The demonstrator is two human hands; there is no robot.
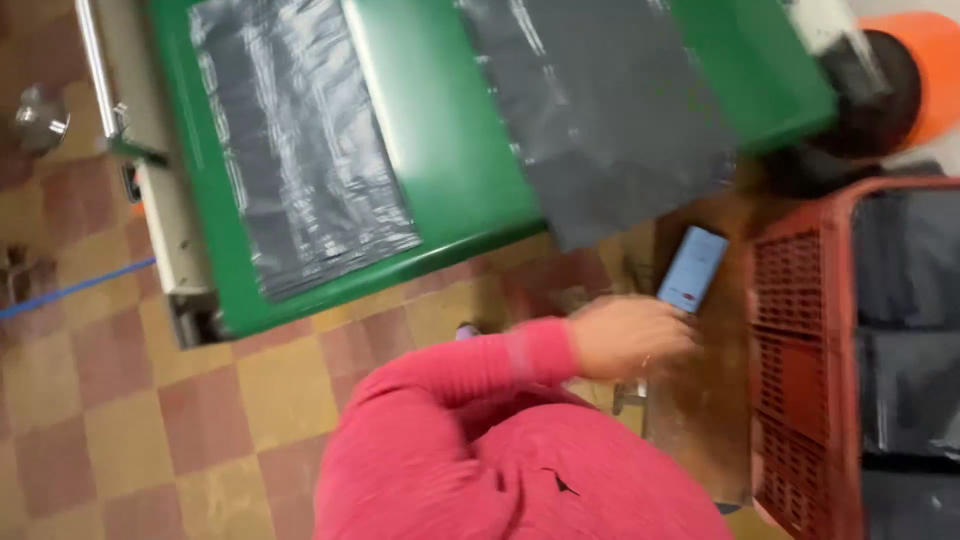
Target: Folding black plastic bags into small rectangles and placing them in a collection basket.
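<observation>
Reaching across a pink-sleeved body, 1 hand (630, 335) hovers at the near end of a phone (692, 268), which lies screen-up on a brown wooden stand (700, 420) between the green table (440, 140) and a red crate (800, 350). The picture is blurred by motion, so I cannot tell which of the person's hands this is, whether the fingers are curled or spread, or whether they touch the phone; they sit just beside its lower edge. No second hand shows. On the table lie 2 grey plastic bags (300, 140), flat and side by side, the right one (610, 110) hanging over the table's near edge above the stand. More grey bags (905, 330) are stacked inside the crate. An orange bucket (925, 70) stands beyond the crate, at the table's right corner. The floor (150, 420) is chequered in red and yellow tiles.
</observation>
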